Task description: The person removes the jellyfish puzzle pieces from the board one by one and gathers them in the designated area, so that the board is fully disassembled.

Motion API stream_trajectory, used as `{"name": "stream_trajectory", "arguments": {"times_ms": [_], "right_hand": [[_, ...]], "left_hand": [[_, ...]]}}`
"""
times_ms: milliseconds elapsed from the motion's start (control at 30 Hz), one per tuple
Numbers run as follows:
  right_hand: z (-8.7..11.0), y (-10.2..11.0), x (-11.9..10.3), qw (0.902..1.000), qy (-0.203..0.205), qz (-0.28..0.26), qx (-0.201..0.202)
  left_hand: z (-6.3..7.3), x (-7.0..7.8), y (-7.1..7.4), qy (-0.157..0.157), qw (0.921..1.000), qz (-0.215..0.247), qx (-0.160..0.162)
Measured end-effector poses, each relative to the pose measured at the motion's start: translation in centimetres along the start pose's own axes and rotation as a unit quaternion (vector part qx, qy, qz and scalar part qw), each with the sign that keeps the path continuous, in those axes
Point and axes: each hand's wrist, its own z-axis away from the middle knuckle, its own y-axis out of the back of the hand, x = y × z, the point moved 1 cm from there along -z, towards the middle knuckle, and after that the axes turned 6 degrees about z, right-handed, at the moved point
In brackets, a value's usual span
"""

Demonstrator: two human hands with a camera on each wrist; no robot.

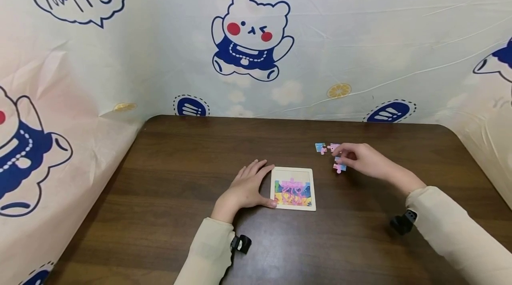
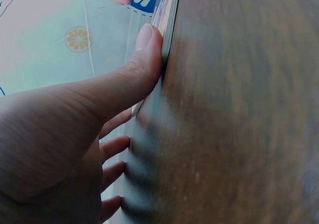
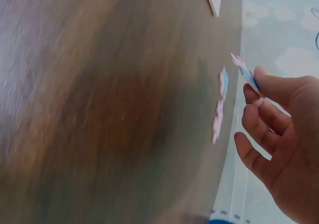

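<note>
A small jigsaw puzzle in a white square frame (image 1: 314,187) lies on the table, its lower part filled with a pink, blue and yellow picture. My left hand (image 1: 248,187) rests at the frame's left side with fingers spread. Its thumb touches the lower left corner and its index finger the upper left. Between thumb and fingertips, my right hand (image 3: 284,119) pinches a pink and blue puzzle piece (image 3: 245,74), raised above the table in the right wrist view. Close to the right hand lie a blue and pink piece (image 1: 320,147) and a pink piece (image 1: 333,147).
The dark brown wooden table (image 1: 180,178) has rounded far corners. A pale cloth (image 1: 168,54) printed with cartoon bears hangs behind it and along the sides. Each wrist carries a small black camera (image 1: 242,244).
</note>
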Motion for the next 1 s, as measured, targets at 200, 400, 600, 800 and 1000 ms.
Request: {"name": "stream_trajectory", "arguments": {"times_ms": [200, 400, 600, 800, 1000], "right_hand": [[0.5, 0.9, 1.5, 0.9995, -0.016, 0.015, 0.022], [0.4, 1.4, 3.3, 0.9977, -0.03, 0.022, 0.057], [0.1, 1.5, 4.9, 0.9967, -0.048, 0.02, 0.062], [-0.6, 1.4, 5.7, 0.9961, -0.063, 0.017, 0.06], [-1.3, 1.2, 6.0, 0.994, -0.096, 0.019, 0.049]], "left_hand": [[0.1, 0.0, 0.1, -0.001, 1.0, -0.002, 0.001], [0.2, 0.1, 0.1, -0.003, 1.0, -0.001, 0.001], [0.2, 0.1, 0.2, -0.004, 1.0, 0.001, -0.001], [0.2, 0.0, 0.1, -0.002, 1.0, 0.001, -0.002], [0.2, 0.1, 0.1, -0.002, 1.0, 0.001, -0.003]]}}
